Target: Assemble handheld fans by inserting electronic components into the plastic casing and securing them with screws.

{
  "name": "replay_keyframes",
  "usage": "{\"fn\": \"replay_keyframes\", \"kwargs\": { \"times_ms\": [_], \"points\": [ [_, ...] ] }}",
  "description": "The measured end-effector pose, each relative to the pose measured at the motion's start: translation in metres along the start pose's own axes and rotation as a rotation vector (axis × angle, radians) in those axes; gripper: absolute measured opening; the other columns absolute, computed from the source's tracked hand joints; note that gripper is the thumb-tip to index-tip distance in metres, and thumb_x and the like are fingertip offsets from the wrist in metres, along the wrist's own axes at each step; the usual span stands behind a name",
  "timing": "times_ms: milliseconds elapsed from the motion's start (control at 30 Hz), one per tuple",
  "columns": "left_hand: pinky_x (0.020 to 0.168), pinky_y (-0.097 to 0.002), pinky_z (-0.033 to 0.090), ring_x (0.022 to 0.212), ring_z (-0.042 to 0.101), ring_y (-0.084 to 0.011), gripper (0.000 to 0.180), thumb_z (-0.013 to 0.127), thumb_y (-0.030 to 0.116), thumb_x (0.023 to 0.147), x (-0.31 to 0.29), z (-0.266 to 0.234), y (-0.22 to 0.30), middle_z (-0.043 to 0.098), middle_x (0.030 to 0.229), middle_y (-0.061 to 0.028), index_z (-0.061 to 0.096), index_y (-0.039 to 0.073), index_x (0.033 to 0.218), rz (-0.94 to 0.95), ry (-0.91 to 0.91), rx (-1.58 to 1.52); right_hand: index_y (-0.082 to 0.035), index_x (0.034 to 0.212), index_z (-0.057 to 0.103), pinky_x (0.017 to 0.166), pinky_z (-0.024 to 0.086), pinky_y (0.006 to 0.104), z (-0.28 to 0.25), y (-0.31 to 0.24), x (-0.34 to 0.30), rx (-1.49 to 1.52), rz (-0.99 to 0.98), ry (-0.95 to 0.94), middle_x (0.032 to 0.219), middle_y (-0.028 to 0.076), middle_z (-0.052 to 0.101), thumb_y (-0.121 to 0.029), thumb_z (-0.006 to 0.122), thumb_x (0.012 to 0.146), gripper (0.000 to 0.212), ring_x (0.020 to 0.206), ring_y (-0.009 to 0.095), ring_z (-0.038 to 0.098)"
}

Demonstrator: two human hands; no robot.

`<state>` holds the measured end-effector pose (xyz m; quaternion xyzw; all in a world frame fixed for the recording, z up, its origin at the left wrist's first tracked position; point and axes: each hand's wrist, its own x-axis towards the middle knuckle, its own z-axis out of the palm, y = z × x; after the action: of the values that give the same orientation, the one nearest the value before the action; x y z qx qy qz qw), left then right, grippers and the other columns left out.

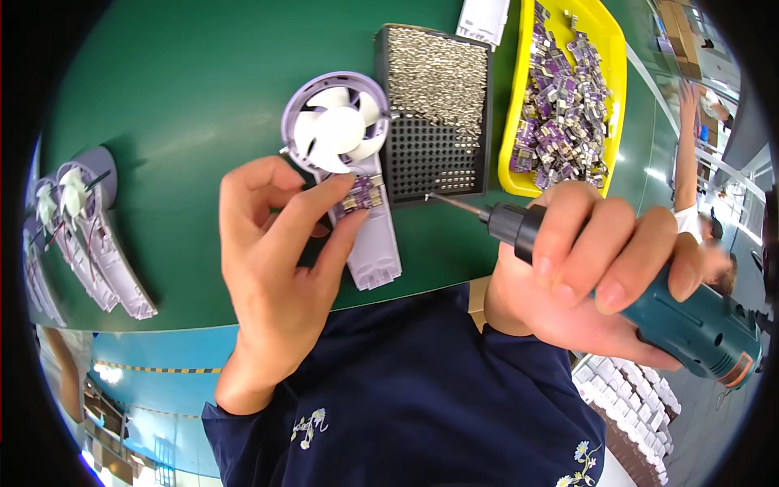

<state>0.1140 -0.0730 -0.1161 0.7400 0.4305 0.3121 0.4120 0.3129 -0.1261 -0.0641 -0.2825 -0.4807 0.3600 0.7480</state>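
A light purple handheld-fan half-shell (377,256) lies on the green table with its white fan blades (341,130) facing up. My left hand (280,252) pinches a small purple circuit board (361,195) between thumb and fingers, at the top of the shell's handle. My right hand (580,268) is wrapped round a teal electric screwdriver (690,329). Its thin bit points left, and a tiny bright piece, apparently a screw, is at the tip. That tip hovers near the lower edge of a black screw tray (410,154), apart from the shell.
Screws heap over the tray's far part. Beside it, a yellow bin (511,122) holds many purple circuit boards. A pale shell part (484,20) lies beyond; several fan half-shells (105,260) rest at far left. White pieces (637,398) are stacked lower right. Another person's arm (688,146) shows at right.
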Motion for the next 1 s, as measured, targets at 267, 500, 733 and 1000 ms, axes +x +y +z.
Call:
{"fn": "replay_keyframes", "kwargs": {
  "times_ms": [267, 500, 733, 1000],
  "points": [
    [0.064, -0.0241, 0.046, 0.084, 0.055, -0.0147, 0.04, 0.085, -0.003, 0.066, 0.0, -0.004, -0.002, 0.052, 0.107, -0.0063, 0.075, 0.005, 0.103, 0.086, -0.03, -0.092, -0.013, 0.109, 0.055, 0.05, 0.043, 0.0293, 0.03, 0.011, -0.004, 0.035, -0.025, 0.009, 0.079, 0.002, 0.053, -0.06, 0.062, 0.093, 0.05, 0.053, 0.013, 0.049],
    [0.062, -0.0294, 0.045, 0.085, 0.056, -0.0198, 0.028, 0.087, 0.0, 0.063, -0.005, -0.003, -0.005, 0.055, 0.102, -0.0074, 0.076, 0.005, 0.088, 0.159, 0.036, -0.109, -0.013, 0.109, 0.053, 0.048, 0.044, 0.0286, 0.039, 0.012, -0.006, 0.005, 0.012, -0.005, 0.079, 0.001, 0.053, -0.058, 0.061, 0.094, 0.047, 0.051, 0.012, 0.05],
    [0.065, -0.0306, 0.044, 0.085, 0.056, -0.021, 0.024, 0.085, -0.001, 0.062, 0.0, -0.008, -0.018, 0.061, 0.096, -0.0075, 0.075, 0.002, 0.083, 0.302, -0.05, -0.233, -0.013, 0.105, 0.05, 0.044, 0.045, 0.0255, 0.033, 0.011, 0.003, 0.223, 0.121, 0.083, 0.077, 0.001, 0.054, -0.051, 0.06, 0.097, 0.04, 0.049, 0.009, 0.051],
    [0.069, -0.0303, 0.044, 0.085, 0.056, -0.0212, 0.03, 0.087, 0.002, 0.06, -0.001, -0.006, -0.016, 0.065, 0.102, -0.0102, 0.076, 0.002, 0.089, 0.353, -0.059, -0.229, -0.014, 0.106, 0.051, 0.046, 0.046, 0.0262, 0.038, 0.012, 0.003, 0.207, 0.104, 0.09, 0.077, 0.0, 0.054, -0.054, 0.06, 0.097, 0.042, 0.05, 0.009, 0.051]
  ]
}}
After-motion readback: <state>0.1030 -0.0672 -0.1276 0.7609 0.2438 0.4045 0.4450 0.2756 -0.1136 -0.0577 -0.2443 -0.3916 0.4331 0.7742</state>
